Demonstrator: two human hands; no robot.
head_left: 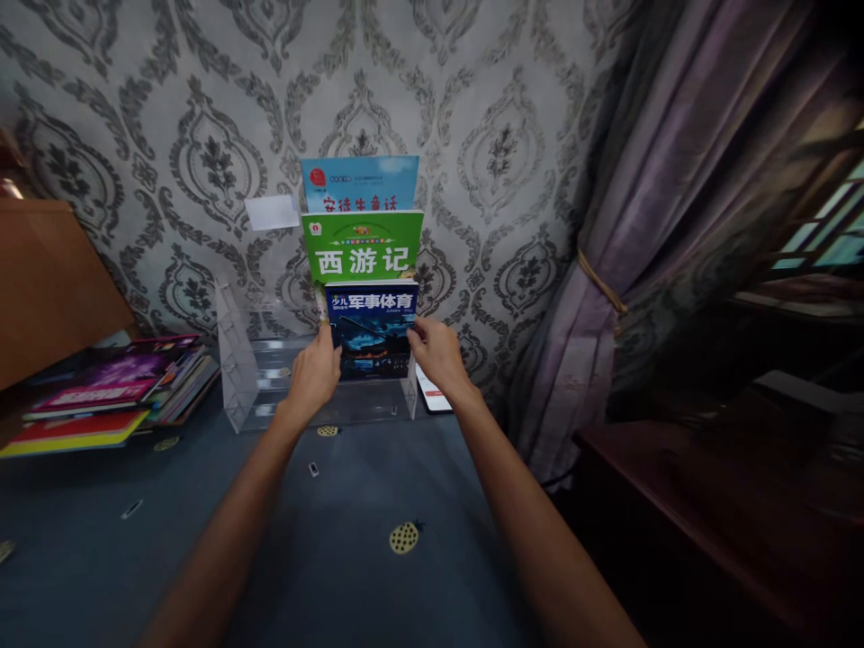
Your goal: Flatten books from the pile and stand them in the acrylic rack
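Observation:
A dark blue book stands upright at the front of a clear tiered rack, on its right side. My left hand grips the book's left edge, and my right hand holds its right edge with fingers pinched. Behind it a green book rises higher, and a light blue book stands at the very back, its lower part hidden by the green one. The left side of the rack bears no books.
Stacked books and magazines lie at the left beside a brown wooden panel. Right of the rack is a phone. A purple curtain hangs near dark red furniture. A white label is above the rack.

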